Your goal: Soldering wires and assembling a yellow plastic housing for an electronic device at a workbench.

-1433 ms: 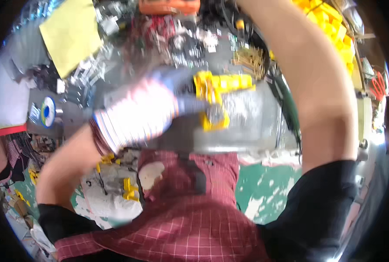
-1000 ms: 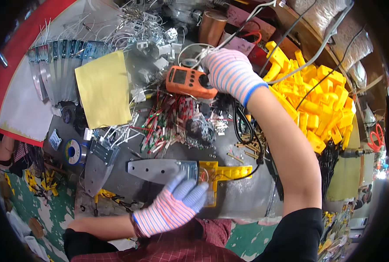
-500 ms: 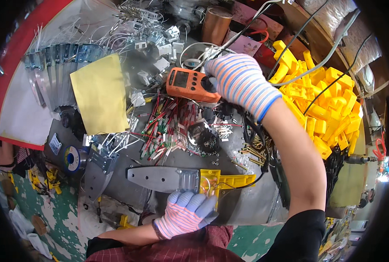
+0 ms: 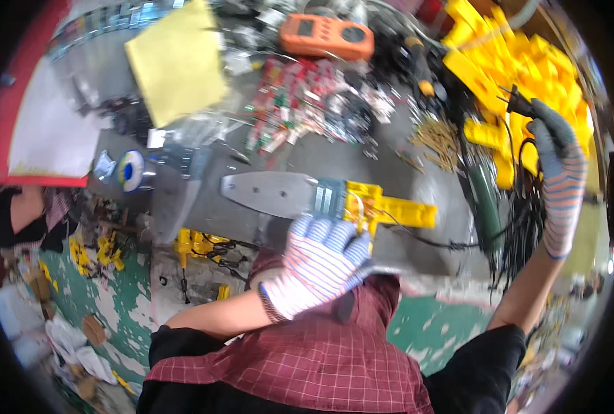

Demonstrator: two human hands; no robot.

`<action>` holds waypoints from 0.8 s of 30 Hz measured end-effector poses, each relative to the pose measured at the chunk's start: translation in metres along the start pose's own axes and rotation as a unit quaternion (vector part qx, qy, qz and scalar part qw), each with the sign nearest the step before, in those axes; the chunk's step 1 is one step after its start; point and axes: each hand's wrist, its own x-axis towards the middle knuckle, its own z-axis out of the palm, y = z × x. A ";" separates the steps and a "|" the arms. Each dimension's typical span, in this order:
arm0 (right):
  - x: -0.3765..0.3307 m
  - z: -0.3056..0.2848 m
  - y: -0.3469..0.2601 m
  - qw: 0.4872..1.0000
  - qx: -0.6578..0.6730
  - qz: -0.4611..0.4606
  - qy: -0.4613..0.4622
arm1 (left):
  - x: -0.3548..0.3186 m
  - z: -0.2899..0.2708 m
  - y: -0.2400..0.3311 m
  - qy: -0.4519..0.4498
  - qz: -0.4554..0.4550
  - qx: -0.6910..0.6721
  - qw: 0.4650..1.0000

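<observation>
My left hand (image 4: 321, 265), in a striped knit glove, is closed at the near edge of an open yellow plastic handle shell (image 4: 407, 212). Attached to the shell's left end is a flat, tapered grey metal plate (image 4: 269, 193) with holes in it. Thin wires show inside the shell, and a black cord (image 4: 431, 243) runs from it to the right. Far to the right, my gloved right hand (image 4: 561, 179) is raised, pinching a black two-pin power plug (image 4: 521, 105) between thumb and fingers. Motion blurs the picture somewhat.
Yellow plastic shells (image 4: 528, 62) are heaped at the far right, above a green cylindrical tool (image 4: 485, 200) and black cords. An orange multimeter (image 4: 328, 38) lies at the back, behind small wired parts (image 4: 286, 103). Yellow paper (image 4: 179, 65) and a solder spool (image 4: 133, 170) are left.
My right hand has left the multimeter, swung right and nearer, and now holds the plug. My left hand stays at the yellow shell. The whole view has shifted, with the bench higher in it.
</observation>
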 end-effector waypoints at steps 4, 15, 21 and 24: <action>-0.067 -0.020 0.103 0.995 -0.087 0.044 0.000 | -0.002 -0.003 0.001 0.013 0.031 0.015 0.999; -0.193 0.044 0.076 0.956 -0.186 -0.161 -0.158 | -0.003 -0.011 0.007 -0.037 0.054 0.059 0.996; -0.180 0.053 0.075 0.959 -0.175 -0.187 -0.124 | 0.007 -0.016 0.002 -0.071 0.101 0.077 0.989; -0.157 0.054 0.061 0.967 -0.150 -0.174 -0.107 | 0.010 -0.014 -0.006 -0.074 0.126 0.057 0.988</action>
